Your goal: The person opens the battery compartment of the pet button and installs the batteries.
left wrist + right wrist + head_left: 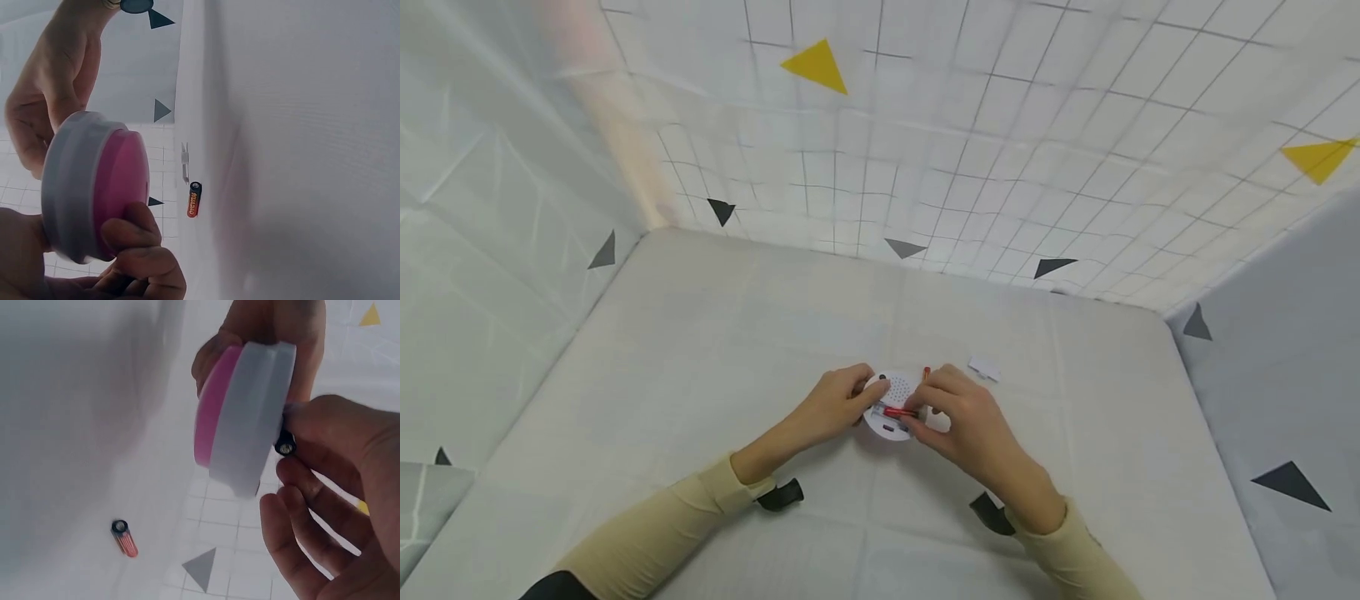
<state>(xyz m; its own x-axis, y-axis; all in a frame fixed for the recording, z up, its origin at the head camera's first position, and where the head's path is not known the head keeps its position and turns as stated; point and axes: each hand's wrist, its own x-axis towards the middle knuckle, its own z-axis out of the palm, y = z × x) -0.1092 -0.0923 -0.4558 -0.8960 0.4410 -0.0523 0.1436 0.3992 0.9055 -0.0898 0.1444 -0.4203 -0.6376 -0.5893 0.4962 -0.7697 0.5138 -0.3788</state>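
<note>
My left hand (826,408) grips the rim of a round device (898,388), held tilted above the table. Its white back, turned up in the head view, has speaker holes and an open battery slot. The pink front (122,187) shows in the left wrist view, with left fingers curled against it. Between thumb and fingertips, my right hand (966,417) pinches a red-and-black battery (898,412) at the slot. That battery's dark end (285,445) sticks out beside the white back in the right wrist view. How far it sits in the slot I cannot tell.
On the white-covered table (775,333) lies a second battery (194,200), just beyond the device. A small white cover (984,368) lies to the right of it. White sheeting with grid lines (925,167) rises behind, and sheeted walls stand at both sides.
</note>
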